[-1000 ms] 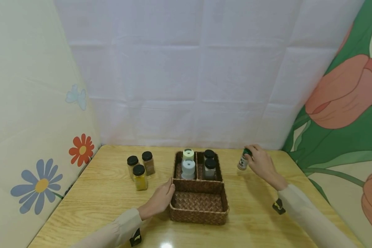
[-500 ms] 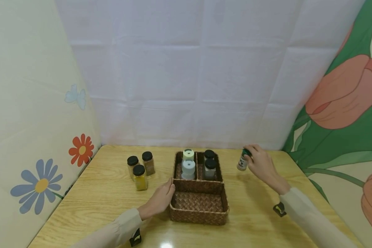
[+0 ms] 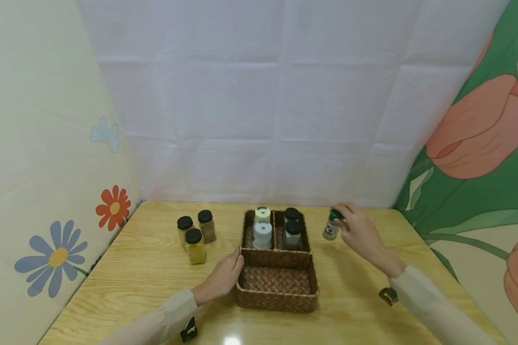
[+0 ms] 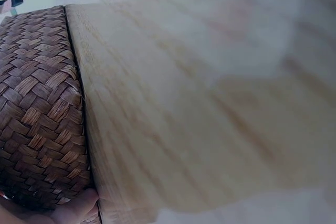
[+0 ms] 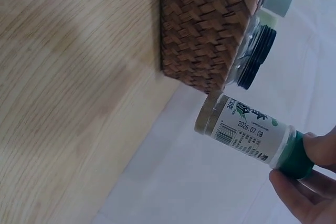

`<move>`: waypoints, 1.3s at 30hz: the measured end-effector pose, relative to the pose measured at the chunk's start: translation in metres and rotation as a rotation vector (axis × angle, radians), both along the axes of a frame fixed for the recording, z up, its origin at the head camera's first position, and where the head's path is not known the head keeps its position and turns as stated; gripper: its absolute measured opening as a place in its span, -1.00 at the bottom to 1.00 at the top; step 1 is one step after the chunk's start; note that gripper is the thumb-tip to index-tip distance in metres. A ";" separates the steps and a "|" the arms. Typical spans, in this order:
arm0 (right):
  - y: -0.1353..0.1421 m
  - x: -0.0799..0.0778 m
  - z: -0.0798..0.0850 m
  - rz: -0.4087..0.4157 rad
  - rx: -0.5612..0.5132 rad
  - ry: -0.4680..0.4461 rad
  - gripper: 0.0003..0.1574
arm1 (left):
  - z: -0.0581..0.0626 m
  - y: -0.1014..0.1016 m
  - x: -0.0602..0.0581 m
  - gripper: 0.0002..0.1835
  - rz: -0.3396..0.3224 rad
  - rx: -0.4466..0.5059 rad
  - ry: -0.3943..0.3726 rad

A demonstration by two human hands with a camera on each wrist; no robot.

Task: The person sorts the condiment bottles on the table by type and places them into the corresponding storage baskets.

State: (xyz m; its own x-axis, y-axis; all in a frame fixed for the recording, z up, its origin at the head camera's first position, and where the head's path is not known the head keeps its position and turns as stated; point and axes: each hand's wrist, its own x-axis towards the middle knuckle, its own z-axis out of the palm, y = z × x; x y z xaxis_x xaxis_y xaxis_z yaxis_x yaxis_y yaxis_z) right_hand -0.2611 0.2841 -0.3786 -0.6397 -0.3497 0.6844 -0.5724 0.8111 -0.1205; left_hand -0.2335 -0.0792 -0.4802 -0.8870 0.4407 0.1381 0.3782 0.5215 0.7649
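My right hand [image 3: 362, 235] pinches the green cap of a small spice bottle [image 3: 330, 230], held tilted above the table to the right of a woven basket [image 3: 277, 302]. In the right wrist view, the bottle [image 5: 244, 132] has a white printed label and brownish contents at its base. Against the basket's left side rests my left hand [image 3: 220, 280], its fingers fairly straight; the left wrist view shows a fingertip [image 4: 79, 205] touching the woven wall. White-topped and yellow-topped bottles [image 3: 262, 235] stand in the basket's back left compartment, and two black-lidded jars [image 3: 292, 235] in the back right one.
Left of the basket, three black-lidded spice jars stand close together, among them a yellow one [image 3: 195, 249]. The wooden table [image 3: 147, 268] ends at a white cloth backdrop [image 3: 250, 120], with patterned walls on both sides. The basket's wide front compartment [image 3: 276, 280] shows its woven floor.
My right hand has carried the green-capped spice bottle a little to the left, toward the basket. The left hand, the basket and the other jars have stayed in place.
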 end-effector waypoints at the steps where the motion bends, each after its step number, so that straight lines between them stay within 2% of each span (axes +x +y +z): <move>1: -0.002 0.001 0.000 0.005 0.003 0.000 -0.55 | 0.000 0.000 0.000 -0.36 0.000 0.001 -0.010; 14: -0.021 0.017 0.006 0.084 0.015 0.029 -0.48 | 0.000 0.001 0.000 -0.36 0.005 -0.004 0.020; 18: -0.025 0.020 0.007 0.094 0.008 0.039 -0.46 | 0.001 0.001 0.000 -0.34 0.001 -0.004 -0.006; 24: -0.034 0.018 0.006 0.116 0.013 0.059 -0.48 | 0.001 0.000 0.000 -0.33 -0.009 0.004 -0.028; 39: -0.058 0.018 0.000 0.172 0.030 0.033 -0.50 | -0.001 0.001 0.000 -0.34 0.003 -0.001 0.006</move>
State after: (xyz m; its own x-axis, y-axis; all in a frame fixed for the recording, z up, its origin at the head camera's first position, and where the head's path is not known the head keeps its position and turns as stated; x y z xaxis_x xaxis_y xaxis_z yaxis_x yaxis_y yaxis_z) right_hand -0.2432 0.2256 -0.3783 -0.5457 -0.4728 0.6919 -0.7064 0.7037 -0.0762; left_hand -0.2331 -0.0782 -0.4808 -0.8875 0.4382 0.1427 0.3809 0.5232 0.7623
